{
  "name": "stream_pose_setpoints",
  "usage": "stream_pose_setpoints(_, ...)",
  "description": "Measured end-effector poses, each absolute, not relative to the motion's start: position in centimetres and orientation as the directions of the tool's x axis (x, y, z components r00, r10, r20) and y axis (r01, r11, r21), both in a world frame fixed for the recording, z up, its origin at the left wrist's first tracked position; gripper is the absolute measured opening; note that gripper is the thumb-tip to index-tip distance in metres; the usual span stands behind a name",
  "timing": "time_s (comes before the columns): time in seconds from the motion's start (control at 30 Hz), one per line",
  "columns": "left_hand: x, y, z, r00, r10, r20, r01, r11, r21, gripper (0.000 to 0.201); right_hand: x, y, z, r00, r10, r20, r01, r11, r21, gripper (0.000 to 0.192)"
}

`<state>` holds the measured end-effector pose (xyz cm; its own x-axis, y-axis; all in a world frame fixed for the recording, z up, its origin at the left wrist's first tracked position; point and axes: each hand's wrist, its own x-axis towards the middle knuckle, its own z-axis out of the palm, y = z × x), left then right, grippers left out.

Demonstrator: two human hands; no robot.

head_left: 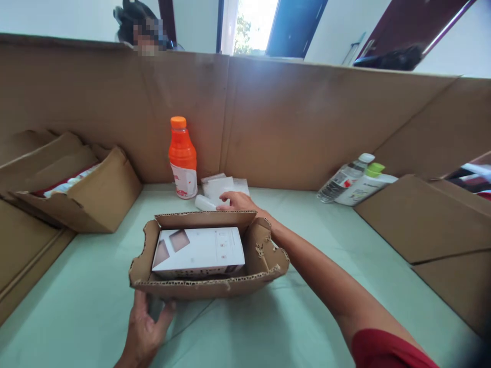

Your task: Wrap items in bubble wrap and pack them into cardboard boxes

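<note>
- Cardboard box (207, 291) sitting mid-frame
- Left hand (144, 327) sitting spread at its lower-left edge; grip unclear
- Right hand (241, 201) sitting half-curled past far edge, near white packets (218, 188); hold unclear
- Green surface (399, 286) spanning lower right

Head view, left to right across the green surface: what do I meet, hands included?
Left cardboard box → left hand → orange bottle → right hand → clear bottle → green-capped bottle → right cardboard box. Left out for overlap: middle box, the white carton inside it, white packets.
</note>
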<state>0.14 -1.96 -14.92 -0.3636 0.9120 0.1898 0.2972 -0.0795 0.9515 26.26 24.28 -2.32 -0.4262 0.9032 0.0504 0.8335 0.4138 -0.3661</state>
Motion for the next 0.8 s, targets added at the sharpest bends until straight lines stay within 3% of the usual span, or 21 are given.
stream_pose_setpoints(0.13, 1.0, -1.4, -13.0, -0.363, 0.91, 0.197, 0.283, -0.094, 0.954, 0.063, 24.3, 25.0, -3.0, -0.442, 0.894, 0.075, 0.808, 0.433, -0.399, 0.032)
stream_pose_setpoints(0.23, 1.1, -1.3, -12.3, -0.353, 0.91, 0.217, 0.292, -0.113, 0.95, 0.058, 25.2, 24.5, -1.8, -0.357, 0.919, 0.168, 0.813, 0.394, -0.429, 0.028)
stream_pose_setpoints(0.37, 0.7, -1.2, -12.0, -0.337, 0.918, 0.208, 0.286, -0.111, 0.952, 0.052, 32.7, 19.6, 0.4, -0.174, 0.917, 0.36, 0.826, 0.334, -0.453, 0.03)
stream_pose_setpoints(0.47, -0.1, -1.1, -12.2, -0.311, 0.932, 0.187, 0.281, -0.098, 0.955, 0.051, 39.1, 12.5, -0.7, -0.083, 0.868, 0.489, 0.829, 0.333, -0.45, 0.024)
stream_pose_setpoints(0.53, -0.5, -1.0, -12.3, -0.3, 0.94, 0.163, 0.282, -0.075, 0.956, 0.054, 41.9, 7.2, -2.5, -0.101, 0.893, 0.44, 0.843, 0.312, -0.439, 0.025)
stream_pose_setpoints(0.67, -0.8, -1.2, -12.1, -0.317, 0.932, 0.177, 0.344, -0.061, 0.937, 0.056, 43.6, -1.3, -5.1, -0.295, 0.936, 0.19, 0.872, 0.346, -0.346, 0.034)
stream_pose_setpoints(0.8, -1.2, -1.5, -10.9, -0.318, 0.893, 0.32, 0.568, -0.091, 0.818, 0.048, 42.3, -4.0, -4.3, -0.213, 0.945, 0.247, 0.895, 0.291, -0.339, 0.033)
